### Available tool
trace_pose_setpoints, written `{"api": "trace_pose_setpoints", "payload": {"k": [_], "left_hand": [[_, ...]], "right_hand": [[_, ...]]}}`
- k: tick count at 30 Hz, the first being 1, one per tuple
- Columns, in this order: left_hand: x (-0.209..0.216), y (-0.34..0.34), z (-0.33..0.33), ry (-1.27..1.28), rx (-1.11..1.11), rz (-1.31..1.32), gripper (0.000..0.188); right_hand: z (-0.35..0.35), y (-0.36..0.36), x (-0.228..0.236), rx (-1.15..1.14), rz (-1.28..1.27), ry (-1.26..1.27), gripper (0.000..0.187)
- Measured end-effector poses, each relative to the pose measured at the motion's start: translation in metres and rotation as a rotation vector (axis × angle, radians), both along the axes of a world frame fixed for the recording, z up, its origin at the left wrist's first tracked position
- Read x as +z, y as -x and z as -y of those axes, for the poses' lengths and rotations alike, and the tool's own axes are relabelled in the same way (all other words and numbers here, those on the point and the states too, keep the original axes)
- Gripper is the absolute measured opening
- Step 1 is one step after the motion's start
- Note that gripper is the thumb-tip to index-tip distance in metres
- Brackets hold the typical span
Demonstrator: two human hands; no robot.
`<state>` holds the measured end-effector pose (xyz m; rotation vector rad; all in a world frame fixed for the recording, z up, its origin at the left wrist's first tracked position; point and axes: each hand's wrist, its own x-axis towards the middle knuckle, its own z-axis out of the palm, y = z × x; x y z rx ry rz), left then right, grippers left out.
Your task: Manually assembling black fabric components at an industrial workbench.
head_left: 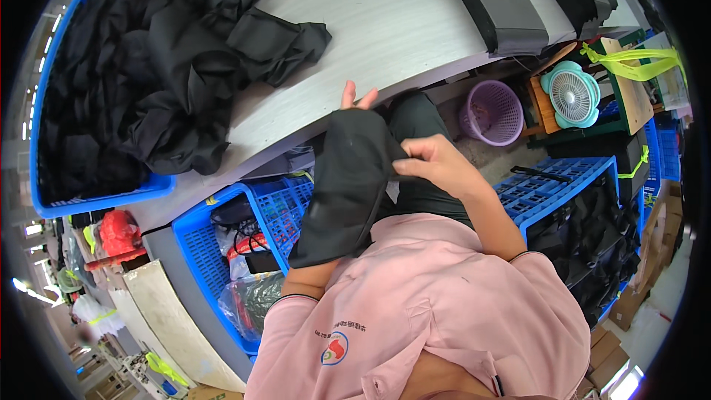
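A black fabric piece (342, 185), shaped like a sleeve, covers my left forearm and most of my left hand (357, 96). Only a few fingertips come out past its far end, stretched and slightly apart. The rest of that hand is hidden under the cloth. My right hand (437, 166) pinches the right edge of the piece between thumb and fingers. Ahead on the left, a large heap of black cloth (185, 37) fills a blue basket (104, 206) and spills onto the white table (370, 7).
Stacks of black-and-grey flat pieces (498, 7) lie at the table's far right. Beneath are a purple basket (492, 112) and a teal fan (572, 95). Blue crates flank me: the left crate (194, 252) holds bagged items, the right crate (555, 189) black material.
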<state>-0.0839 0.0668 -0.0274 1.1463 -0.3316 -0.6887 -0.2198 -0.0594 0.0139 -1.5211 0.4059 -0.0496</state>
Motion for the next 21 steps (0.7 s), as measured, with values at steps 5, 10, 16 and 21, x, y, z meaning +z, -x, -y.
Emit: {"api": "trace_pose_setpoints", "payload": {"k": [5, 10, 16, 21], "left_hand": [[-0.005, -0.005, -0.002, -0.299, 0.200, 0.830, 0.037], [0.039, 0.024, 0.000, -0.508, 0.024, 0.856, 0.024], [0.075, 0.011, -0.004, -0.735, -0.131, 0.863, 0.014], [0.036, 0.007, -0.016, -0.377, -0.015, 1.020, 0.020]], "right_hand": [[0.008, -0.001, 0.007, -0.032, 0.315, -0.482, 0.018], [0.042, -0.039, 0.005, -0.228, 0.251, -0.457, 0.023], [0.027, -0.034, 0.008, -0.460, 0.343, 0.113, 0.032], [-0.006, -0.024, 0.011, -0.326, 0.346, 1.017, 0.067]]}}
